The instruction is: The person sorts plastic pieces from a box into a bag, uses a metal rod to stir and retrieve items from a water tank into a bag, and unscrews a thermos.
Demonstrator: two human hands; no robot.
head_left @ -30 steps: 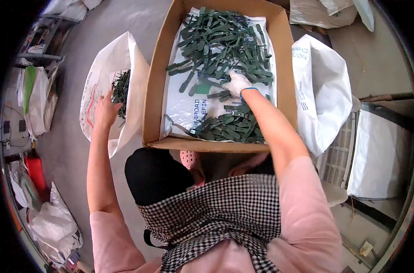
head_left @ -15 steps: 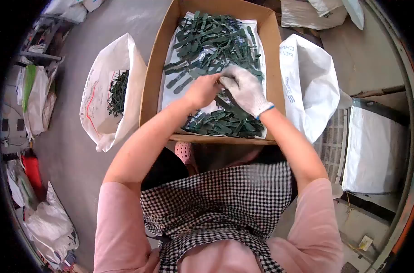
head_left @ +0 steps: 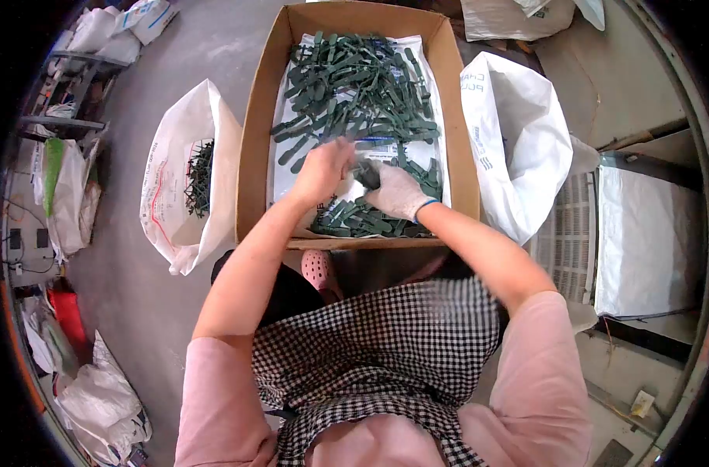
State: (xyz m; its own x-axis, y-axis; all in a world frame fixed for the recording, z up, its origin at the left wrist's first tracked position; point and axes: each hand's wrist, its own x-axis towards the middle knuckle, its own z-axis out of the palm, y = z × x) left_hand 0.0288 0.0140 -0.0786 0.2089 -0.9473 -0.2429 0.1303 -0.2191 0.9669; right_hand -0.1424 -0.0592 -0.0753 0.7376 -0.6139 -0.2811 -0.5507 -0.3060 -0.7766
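A cardboard box (head_left: 253,117) holds many flat dark green plastic strips, heaped thickly in its far part (head_left: 346,78), with more strips (head_left: 370,220) at the near end. My right hand (head_left: 399,193), in a white knit glove, grips dark green plastic pieces (head_left: 367,175) between thumb and fingers. Beside it, slightly to the left over the box, is my bare left hand (head_left: 321,173). Motion smears its fingertips, so whether they hold anything does not show. A small gap separates the two hands.
Left of the box stands an open white sack (head_left: 160,187) with thin dark green pieces (head_left: 200,179) inside. Another open white sack (head_left: 518,148) stands on the right. Farther right is a white-covered block (head_left: 646,241). Bags and a shelf (head_left: 66,121) line the left side.
My hands were together over the middle of the box. Now they have parted and come nearer to me, with dark green pieces showing in the gloved right hand. The view has shifted slightly.
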